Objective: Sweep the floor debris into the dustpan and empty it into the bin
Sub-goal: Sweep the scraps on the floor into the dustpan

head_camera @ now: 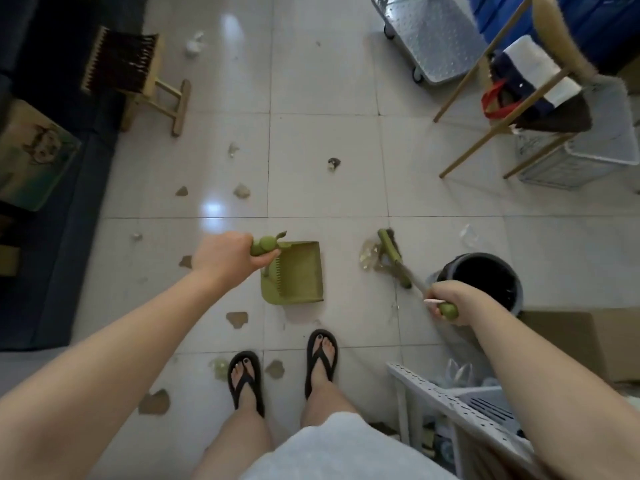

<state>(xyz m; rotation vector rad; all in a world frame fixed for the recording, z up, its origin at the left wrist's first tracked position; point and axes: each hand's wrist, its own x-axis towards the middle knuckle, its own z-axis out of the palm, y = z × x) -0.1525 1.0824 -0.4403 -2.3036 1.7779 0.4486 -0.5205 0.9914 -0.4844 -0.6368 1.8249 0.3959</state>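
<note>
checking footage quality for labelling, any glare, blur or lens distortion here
Head view: bright glare patches on the glossy white floor tiles; wide-angle lens bows the grout lines toward the edges; green bristled broom slightly motion-blurred; green plastic dustpan fairly sharp; left side dim.

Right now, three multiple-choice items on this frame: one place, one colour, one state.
1. The black bin stands:
A) right of the dustpan
B) left of it
C) between the feet

2. The dustpan's colour:
A) red
B) green
C) white

3. The right hand:
A) hangs idle
B) grips the broom handle
C) rests on the bin

Answers:
1. A, the bin lies beyond the broom on the right.
2. B, pan and handle are olive green.
3. B, its fingers curl round the handle.
</note>
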